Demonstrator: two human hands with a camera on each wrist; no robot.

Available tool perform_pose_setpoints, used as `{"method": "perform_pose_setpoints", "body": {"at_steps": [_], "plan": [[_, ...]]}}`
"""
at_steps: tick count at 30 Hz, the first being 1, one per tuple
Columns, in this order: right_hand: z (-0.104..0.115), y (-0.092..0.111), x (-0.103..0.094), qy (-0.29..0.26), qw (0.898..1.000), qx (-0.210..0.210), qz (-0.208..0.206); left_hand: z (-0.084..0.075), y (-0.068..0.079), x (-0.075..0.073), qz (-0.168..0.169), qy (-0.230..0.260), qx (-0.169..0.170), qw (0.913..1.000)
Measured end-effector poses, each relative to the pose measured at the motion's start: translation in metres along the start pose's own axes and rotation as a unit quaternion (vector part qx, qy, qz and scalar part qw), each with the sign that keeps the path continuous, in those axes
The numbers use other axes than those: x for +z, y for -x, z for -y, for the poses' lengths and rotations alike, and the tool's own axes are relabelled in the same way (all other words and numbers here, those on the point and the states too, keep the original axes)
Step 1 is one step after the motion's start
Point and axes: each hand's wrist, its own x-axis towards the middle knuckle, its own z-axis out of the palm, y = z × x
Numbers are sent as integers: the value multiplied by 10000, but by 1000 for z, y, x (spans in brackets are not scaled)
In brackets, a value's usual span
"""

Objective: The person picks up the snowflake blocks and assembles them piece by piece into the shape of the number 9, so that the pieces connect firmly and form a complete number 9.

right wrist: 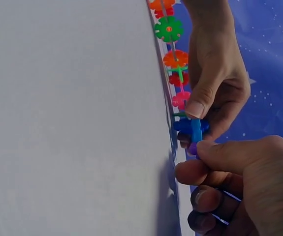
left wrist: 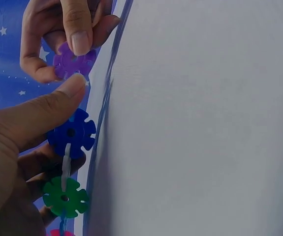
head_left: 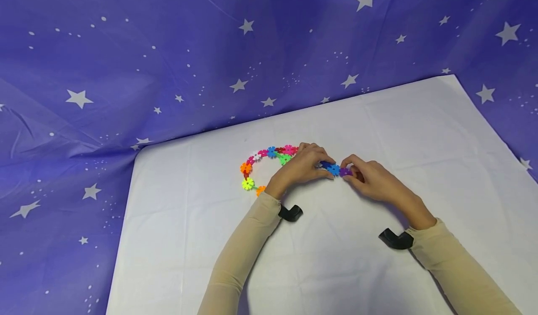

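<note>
Notched plastic snowflake discs are linked into a long colourful chain (head_left: 248,183), which curves in a loop on the white table left of the hands. My left hand (head_left: 308,164) grips the chain near its right end, thumb and fingers around a light blue disc (head_left: 334,170) and a dark blue disc (left wrist: 86,130). A green disc (left wrist: 65,197) hangs below those fingers in the left wrist view. Between thumb and finger, my right hand (head_left: 374,178) pinches a purple disc (head_left: 345,171) edge to edge with the light blue one. The left hand hides part of the loop.
A white cloth covers the table (head_left: 201,240). Behind it and along its sides hangs a blue-purple curtain (head_left: 189,63) with white stars. Black curved pieces (head_left: 291,213) stick out from both beige sleeves (head_left: 239,249) at the wrists.
</note>
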Motion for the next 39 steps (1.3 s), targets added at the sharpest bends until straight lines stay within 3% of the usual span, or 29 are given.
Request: {"method": "perform_pose_setpoints", "body": {"at_steps": [17,32,36,39], "plan": [[3,-4,19,28,9981,-206,-586,1,0,3,-101,256,141,9995],[6,-4,20,403,9979,86,-493,5,1,4,-167,253,138,9994],[7,-3,17,563,9978,237,-246,7,8,-4,-284,469,-78,9985],[8,-2,14,583,9976,301,-235,17,25,-19,-592,888,-276,9939]]}}
